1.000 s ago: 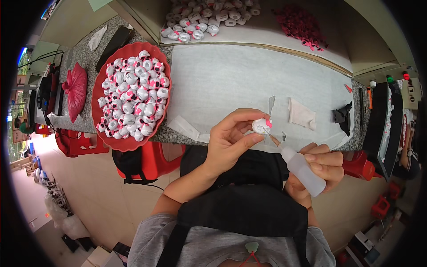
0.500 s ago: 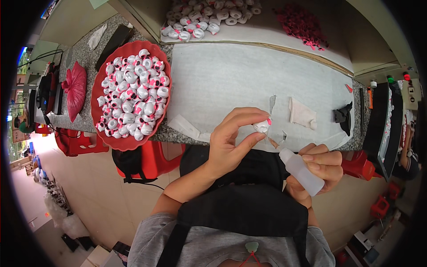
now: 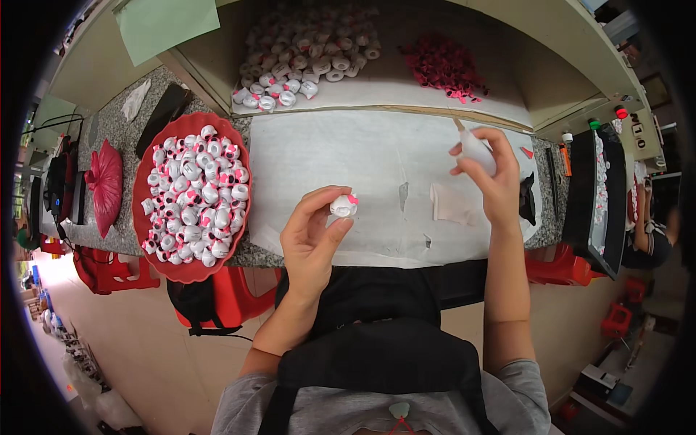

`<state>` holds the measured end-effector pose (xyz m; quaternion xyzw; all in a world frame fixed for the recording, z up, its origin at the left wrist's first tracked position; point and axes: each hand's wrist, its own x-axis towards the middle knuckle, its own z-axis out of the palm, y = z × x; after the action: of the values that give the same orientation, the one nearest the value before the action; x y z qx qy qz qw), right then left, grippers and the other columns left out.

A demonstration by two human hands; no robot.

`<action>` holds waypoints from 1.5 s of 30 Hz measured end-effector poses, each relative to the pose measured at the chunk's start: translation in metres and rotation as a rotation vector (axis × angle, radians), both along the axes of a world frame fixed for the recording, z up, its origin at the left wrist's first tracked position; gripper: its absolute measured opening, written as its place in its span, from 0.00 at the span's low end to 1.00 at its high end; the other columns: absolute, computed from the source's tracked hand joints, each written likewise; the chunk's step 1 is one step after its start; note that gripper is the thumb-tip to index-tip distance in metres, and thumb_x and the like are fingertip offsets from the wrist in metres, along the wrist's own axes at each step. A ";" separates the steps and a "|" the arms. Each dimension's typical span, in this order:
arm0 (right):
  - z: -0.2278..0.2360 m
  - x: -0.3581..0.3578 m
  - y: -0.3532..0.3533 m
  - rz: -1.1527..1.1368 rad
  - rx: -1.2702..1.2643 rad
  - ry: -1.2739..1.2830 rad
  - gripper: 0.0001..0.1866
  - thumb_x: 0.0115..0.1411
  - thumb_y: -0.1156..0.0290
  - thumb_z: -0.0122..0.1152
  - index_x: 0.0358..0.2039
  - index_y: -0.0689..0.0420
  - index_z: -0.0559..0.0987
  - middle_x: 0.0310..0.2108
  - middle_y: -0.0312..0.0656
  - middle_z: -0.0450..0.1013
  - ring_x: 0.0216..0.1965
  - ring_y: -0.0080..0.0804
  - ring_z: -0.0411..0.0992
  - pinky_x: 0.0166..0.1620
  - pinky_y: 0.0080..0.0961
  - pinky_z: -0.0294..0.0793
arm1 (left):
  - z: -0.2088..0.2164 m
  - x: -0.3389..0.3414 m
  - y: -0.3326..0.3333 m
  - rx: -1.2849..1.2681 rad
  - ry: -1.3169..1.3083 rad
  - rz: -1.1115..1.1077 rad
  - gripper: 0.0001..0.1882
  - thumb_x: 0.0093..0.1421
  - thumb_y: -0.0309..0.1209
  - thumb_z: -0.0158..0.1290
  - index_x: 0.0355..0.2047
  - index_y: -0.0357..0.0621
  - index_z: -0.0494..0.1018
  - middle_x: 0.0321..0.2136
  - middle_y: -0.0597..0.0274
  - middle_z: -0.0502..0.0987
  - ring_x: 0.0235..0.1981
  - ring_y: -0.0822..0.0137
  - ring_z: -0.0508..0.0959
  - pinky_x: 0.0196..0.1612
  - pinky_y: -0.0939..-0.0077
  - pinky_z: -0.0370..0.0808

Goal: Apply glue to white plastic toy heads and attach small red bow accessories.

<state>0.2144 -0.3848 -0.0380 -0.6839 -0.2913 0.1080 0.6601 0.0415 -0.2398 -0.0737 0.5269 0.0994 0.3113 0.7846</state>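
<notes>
Aslant, the bottle (image 3: 476, 151) points its nozzle (image 3: 459, 125) forward and left.

There's the small white figure (image 3: 344, 206), rounded and glossy, a touch of bright pink at its upper right, pinched off the surface between the thumb and fingers of the left hand (image 3: 308, 243)! And over to its right, farther from the body and well apart from it, the pale translucent squeeze bottle (image 3: 477, 154) tilts in the right hand's (image 3: 493, 177) grip, its narrow brownish tip angled up and leftward.
</notes>
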 end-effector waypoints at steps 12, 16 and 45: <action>-0.036 0.117 0.074 -0.302 -0.723 -0.762 0.16 0.40 0.67 0.58 0.31 0.61 0.71 0.27 0.53 0.68 0.29 0.50 0.66 0.32 0.35 0.66 | 0.003 -0.001 -0.002 0.047 0.018 -0.005 0.17 0.45 0.16 0.48 0.38 0.35 0.64 0.37 0.55 0.67 0.38 0.69 0.67 0.42 0.78 0.62; -0.036 0.118 0.077 -0.246 -0.779 -0.802 0.17 0.39 0.70 0.58 0.33 0.59 0.71 0.28 0.53 0.68 0.31 0.49 0.66 0.32 0.35 0.66 | 0.002 0.001 -0.001 0.027 0.026 -0.019 0.16 0.46 0.16 0.48 0.38 0.34 0.65 0.37 0.56 0.67 0.39 0.69 0.67 0.43 0.77 0.62; -0.027 -0.066 0.020 0.120 0.077 0.420 0.07 0.42 0.83 0.55 0.23 0.63 0.69 0.22 0.40 0.67 0.20 0.22 0.65 0.22 0.15 0.65 | -0.005 0.012 -0.025 -0.215 -0.030 -0.241 0.17 0.47 0.21 0.49 0.39 0.38 0.62 0.37 0.53 0.68 0.46 0.58 0.64 0.50 0.67 0.57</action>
<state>0.1482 -0.3650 -0.0653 -0.6020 -0.1916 0.2760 0.7244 0.0535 -0.2647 -0.0785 0.4433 0.0564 0.2102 0.8695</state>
